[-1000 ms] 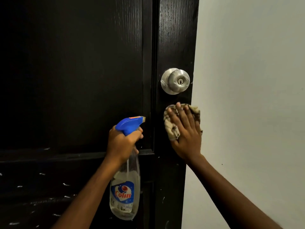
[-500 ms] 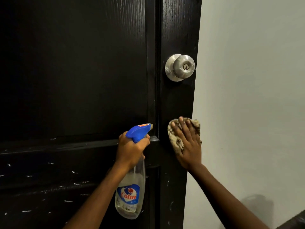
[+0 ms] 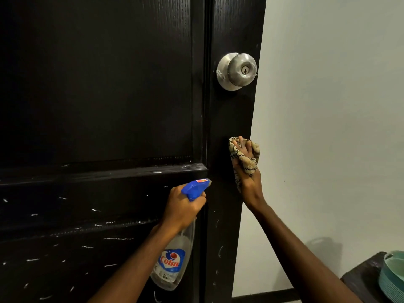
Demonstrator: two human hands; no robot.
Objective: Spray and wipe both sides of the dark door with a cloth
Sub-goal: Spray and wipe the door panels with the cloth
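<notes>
Filling the left of the view, the dark door [image 3: 109, 84] shows white scuffs across its lower panels and a silver knob [image 3: 237, 71] near its right edge. Below the knob, the right hand [image 3: 249, 180] presses a bunched, patterned cloth [image 3: 246, 159] against the door's edge strip, fingers wound into its folds. The left hand [image 3: 181, 207] is curled round the neck of a clear spray bottle [image 3: 171, 261], its blue nozzle toward the door. A pale wall [image 3: 328, 127] lies to the right, and stacked green bowls [image 3: 393, 276] sit on a dark table [image 3: 360, 279] in the bottom corner.
</notes>
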